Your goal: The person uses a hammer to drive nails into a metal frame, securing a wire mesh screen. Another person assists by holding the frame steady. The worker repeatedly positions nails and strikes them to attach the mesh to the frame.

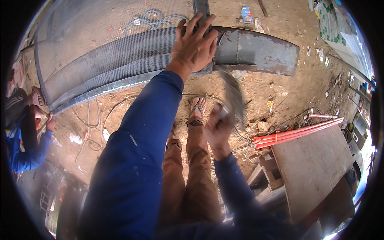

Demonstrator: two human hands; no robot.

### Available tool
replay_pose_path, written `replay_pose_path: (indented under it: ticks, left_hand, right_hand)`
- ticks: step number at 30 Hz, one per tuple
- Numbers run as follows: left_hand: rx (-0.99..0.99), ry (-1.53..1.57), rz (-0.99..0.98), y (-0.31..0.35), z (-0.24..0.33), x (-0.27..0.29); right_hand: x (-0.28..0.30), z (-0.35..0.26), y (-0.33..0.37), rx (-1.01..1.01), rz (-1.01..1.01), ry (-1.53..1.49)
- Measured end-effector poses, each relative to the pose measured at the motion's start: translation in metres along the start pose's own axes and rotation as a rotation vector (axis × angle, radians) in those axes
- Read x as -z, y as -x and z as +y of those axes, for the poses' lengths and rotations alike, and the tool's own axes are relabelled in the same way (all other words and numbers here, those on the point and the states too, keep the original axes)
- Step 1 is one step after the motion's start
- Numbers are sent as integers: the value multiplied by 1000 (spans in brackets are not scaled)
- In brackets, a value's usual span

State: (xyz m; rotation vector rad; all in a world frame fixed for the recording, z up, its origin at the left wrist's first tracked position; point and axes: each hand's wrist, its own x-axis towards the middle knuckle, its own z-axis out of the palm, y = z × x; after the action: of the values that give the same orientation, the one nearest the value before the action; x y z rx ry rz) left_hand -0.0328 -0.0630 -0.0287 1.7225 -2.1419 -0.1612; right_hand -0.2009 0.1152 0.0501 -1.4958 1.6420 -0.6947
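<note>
My left hand (195,45) lies spread over the end of a large framed mesh panel (108,60), its fingers reaching across a dark metal bar (201,9). The panel's fine grey mesh is see-through and has a metal rim. Beside my left hand, a rust-edged grey metal plank (262,51) extends to the right. Lower and nearer, my right hand (219,129) is closed around a grey metal tool (235,96). Motion smears the tool, so its exact kind cannot be told; it points upward, toward the plank.
At the left, another person's hand (51,123) touches the panel's near corner. Cables (154,19) lie on the dirt floor. Orange-red pipes (298,133) rest along a plywood sheet (312,168) at the right. My sandalled foot (197,107) stands below the panel.
</note>
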Motion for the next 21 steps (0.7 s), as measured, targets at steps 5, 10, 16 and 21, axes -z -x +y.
replay_pose_path:
  ticks: [5,10,16,21]
  left_hand:
    - [25,-6,-12,5,-3,-2]
    - [24,-9,-43,1,-1,2]
    - [36,-12,-24,2,-4,1]
    - [28,11,-44,0,-2,0]
  right_hand:
    - [3,-19,-14,-77,-48,66]
    - [-4,-7,-9,-133,-68,27]
    - [10,-30,-11,45,4,32]
    - [19,-20,-4,231,140,-42]
